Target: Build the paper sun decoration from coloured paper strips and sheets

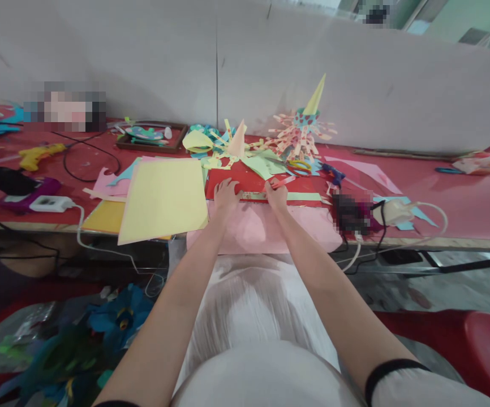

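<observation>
My right hand (276,195) is closed around a red pen (286,181), which points up to the right. Beneath that hand lies a narrow pale green strip (306,196), with a patterned stretch showing between my hands. My left hand (227,195) rests with fingers spread by the strip's left end. Both hands are over a red sheet (245,176), and a pink sheet (262,229) hangs at the table's front edge. Just beyond the right hand are scissors with yellow handles (300,167) and a light green paper (265,165).
Left of my hands lies a large pale yellow sheet (166,198). Behind stand a paper cone (237,140) and a fringed cone hat (315,102). Farther out are a yellow glue gun (41,156), a brown tray (179,138), and cabled power adapters (393,212) at right.
</observation>
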Motion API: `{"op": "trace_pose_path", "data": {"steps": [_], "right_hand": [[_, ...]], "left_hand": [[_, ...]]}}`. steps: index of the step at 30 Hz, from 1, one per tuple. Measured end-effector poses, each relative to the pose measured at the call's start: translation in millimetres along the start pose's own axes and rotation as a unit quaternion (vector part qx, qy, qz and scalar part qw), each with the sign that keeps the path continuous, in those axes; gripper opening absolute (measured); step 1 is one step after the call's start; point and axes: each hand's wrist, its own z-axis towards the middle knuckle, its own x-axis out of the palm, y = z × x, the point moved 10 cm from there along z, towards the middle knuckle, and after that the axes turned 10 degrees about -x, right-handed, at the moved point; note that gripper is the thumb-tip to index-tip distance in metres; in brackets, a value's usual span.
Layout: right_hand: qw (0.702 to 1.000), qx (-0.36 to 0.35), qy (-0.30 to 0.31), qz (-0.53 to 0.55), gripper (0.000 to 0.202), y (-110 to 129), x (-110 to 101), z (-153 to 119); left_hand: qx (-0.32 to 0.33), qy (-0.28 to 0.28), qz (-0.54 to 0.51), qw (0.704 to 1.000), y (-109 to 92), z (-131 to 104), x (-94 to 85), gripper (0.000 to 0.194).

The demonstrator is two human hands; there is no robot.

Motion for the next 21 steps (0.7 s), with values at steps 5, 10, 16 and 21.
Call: {"op": "trace_pose_path", "data": {"steps": [5,10,16,21], "right_hand": [[1.000,0.002,0.006,-0.015,0.021,3.1,0.0,-0.9],[1.000,0.003,-0.009,-0.029,0.022,6.8,-4.7,-2.5],[1.000,-0.002,-0.001,-0.016,0.023,6.3,-2.9,-1.8],[0.999,0.002,-0.004,-0.043,0.023,7.0,-4.6,-0.5]], "left_hand": [[0.001,-0.002,0.000,1.000,-1.3,-2.1,-2.5,0.033],[0.003,-0.002,0.003,1.000,-0.2,-0.4,0.0,0.034],[0.007,-0.018,0.000,1.000,1.2,1.3,0.2,0.032],[0.007,-0.014,0.006,1.000,-0.1,0.6,-0.4,0.032]]}}
